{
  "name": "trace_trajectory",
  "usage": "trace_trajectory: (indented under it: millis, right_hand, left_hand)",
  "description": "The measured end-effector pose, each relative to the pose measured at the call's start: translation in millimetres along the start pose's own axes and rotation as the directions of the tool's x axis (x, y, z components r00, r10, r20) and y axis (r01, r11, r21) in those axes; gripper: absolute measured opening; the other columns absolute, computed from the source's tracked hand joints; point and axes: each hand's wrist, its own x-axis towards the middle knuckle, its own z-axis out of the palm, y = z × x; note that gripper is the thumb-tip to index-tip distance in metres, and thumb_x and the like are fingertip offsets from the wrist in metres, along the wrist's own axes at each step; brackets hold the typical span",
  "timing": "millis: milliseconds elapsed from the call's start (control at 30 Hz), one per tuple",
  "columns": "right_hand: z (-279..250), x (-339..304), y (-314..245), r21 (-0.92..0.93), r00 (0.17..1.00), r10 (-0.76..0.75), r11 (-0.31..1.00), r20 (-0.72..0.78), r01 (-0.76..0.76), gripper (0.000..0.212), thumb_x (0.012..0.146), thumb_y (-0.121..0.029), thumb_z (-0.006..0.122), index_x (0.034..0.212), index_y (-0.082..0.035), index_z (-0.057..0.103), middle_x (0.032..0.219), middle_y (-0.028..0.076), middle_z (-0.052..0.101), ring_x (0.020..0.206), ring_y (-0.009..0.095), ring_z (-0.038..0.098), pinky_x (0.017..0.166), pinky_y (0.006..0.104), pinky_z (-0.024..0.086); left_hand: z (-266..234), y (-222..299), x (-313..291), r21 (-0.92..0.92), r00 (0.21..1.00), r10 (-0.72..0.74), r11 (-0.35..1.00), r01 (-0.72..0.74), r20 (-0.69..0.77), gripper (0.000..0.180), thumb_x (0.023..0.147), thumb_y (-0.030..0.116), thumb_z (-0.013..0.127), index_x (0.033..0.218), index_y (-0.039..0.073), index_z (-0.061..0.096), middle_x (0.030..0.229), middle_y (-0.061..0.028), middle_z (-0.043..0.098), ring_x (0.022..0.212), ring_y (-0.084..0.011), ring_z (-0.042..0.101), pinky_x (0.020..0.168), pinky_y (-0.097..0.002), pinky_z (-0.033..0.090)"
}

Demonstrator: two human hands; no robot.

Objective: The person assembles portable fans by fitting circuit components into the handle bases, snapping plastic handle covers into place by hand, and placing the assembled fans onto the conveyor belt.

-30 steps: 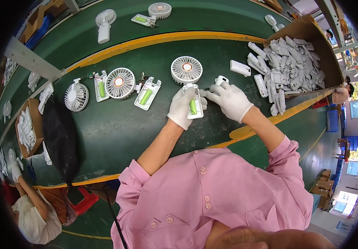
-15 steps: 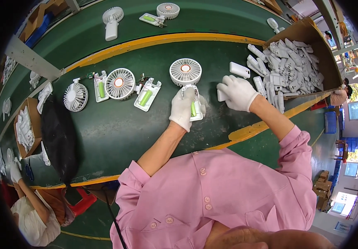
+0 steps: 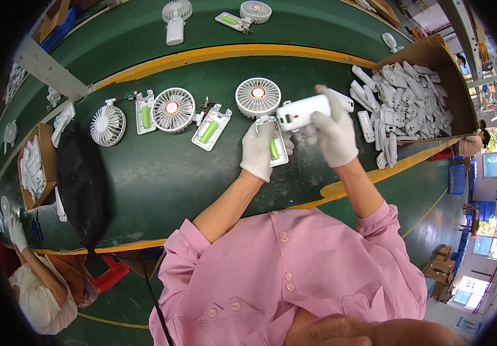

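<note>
My left hand [image 3: 258, 151], in a white glove, is closed around the open handle [image 3: 281, 154] of a white handheld fan [image 3: 258, 96]. A green battery [image 3: 273, 150] shows inside that handle. In my gloved right hand [image 3: 337, 137] is a white handle cover [image 3: 302, 113], tilted just above and to the right of the open handle, apart from it. Its outer face is turned up. Behind my right fingers another white cover [image 3: 343, 100] is partly hidden.
At right a cardboard box [image 3: 463, 86] overflows with white plastic covers [image 3: 414, 98]. Left of my hands lie opened fans [image 3: 173, 109] with green batteries [image 3: 208, 131]. A black bag [image 3: 81, 190] sits farther left, near a co-worker's gloved hand [image 3: 16, 232]. More fans [image 3: 174, 29] lie beyond the yellow edge.
My right hand has lifted the white cover off the table and brought it left, beside the fan handle. My left hand keeps its hold on the fan. The whole view has shifted slightly.
</note>
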Motion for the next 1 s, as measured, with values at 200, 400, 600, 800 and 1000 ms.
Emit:
trace_trajectory:
  millis: [200, 400, 600, 800, 1000]
  right_hand:
    - [-22, 4, 28, -0.207, 0.95, 0.297, 0.94, 0.097, -0.272, 0.052, 0.085, -0.012, 0.061, 0.131, 0.005, 0.044, 0.097, 0.011, 0.06, 0.073, 0.012, 0.06, 0.057, 0.0238, 0.051]
    - [-18, 0, 33, -0.413, 0.876, 0.368, 0.883, 0.313, -0.224, 0.057, 0.079, -0.01, 0.06, 0.131, 0.005, 0.045, 0.111, 0.009, 0.061, 0.094, 0.011, 0.059, 0.074, 0.0246, 0.05]
    - [-13, -4, 33, -0.579, 0.875, 0.207, 0.809, 0.439, 0.099, 0.062, 0.082, -0.017, 0.064, 0.134, 0.004, 0.041, 0.112, 0.013, 0.063, 0.092, 0.015, 0.062, 0.081, 0.0299, 0.05]
    - [-10, -4, 15, -0.627, 0.891, 0.127, 0.753, 0.437, 0.199, 0.063, 0.083, -0.024, 0.062, 0.136, 0.001, 0.038, 0.102, 0.012, 0.065, 0.083, 0.016, 0.063, 0.072, 0.0287, 0.052]
    - [-3, 3, 3, -0.63, 0.837, 0.43, 0.764, 0.338, -0.138, 0.062, 0.083, -0.025, 0.061, 0.135, 0.001, 0.039, 0.084, 0.011, 0.062, 0.068, 0.017, 0.061, 0.058, 0.028, 0.05]
  left_hand:
    - [2, 4, 0, -0.043, 1.0, -0.004, 0.999, 0.005, 0.005, 0.027, 0.097, 0.023, 0.046, 0.111, 0.0, 0.051, 0.087, -0.0133, 0.062, 0.061, -0.02, 0.063, 0.054, -0.0339, 0.057]
    - [-13, -10, 10, -0.158, 1.0, 0.022, 0.987, -0.02, 0.012, 0.018, 0.094, 0.017, 0.049, 0.105, 0.003, 0.052, 0.086, -0.0086, 0.061, 0.068, -0.0168, 0.064, 0.058, -0.0312, 0.055]
    - [-16, -8, 9, -0.168, 0.992, -0.017, 0.985, 0.038, 0.124, 0.029, 0.098, 0.021, 0.047, 0.12, 0.003, 0.049, 0.101, -0.0102, 0.06, 0.087, -0.0207, 0.064, 0.076, -0.0341, 0.055]
    - [-5, -5, 6, -0.186, 0.999, -0.008, 0.982, 0.014, 0.036, 0.024, 0.094, 0.016, 0.049, 0.114, 0.004, 0.051, 0.096, -0.0085, 0.06, 0.081, -0.0167, 0.063, 0.067, -0.0306, 0.054]
    - [-14, -7, 9, -0.14, 0.993, -0.037, 0.989, 0.053, 0.116, 0.023, 0.094, 0.017, 0.049, 0.113, 0.004, 0.052, 0.094, -0.0081, 0.061, 0.079, -0.0172, 0.063, 0.068, -0.0314, 0.053]
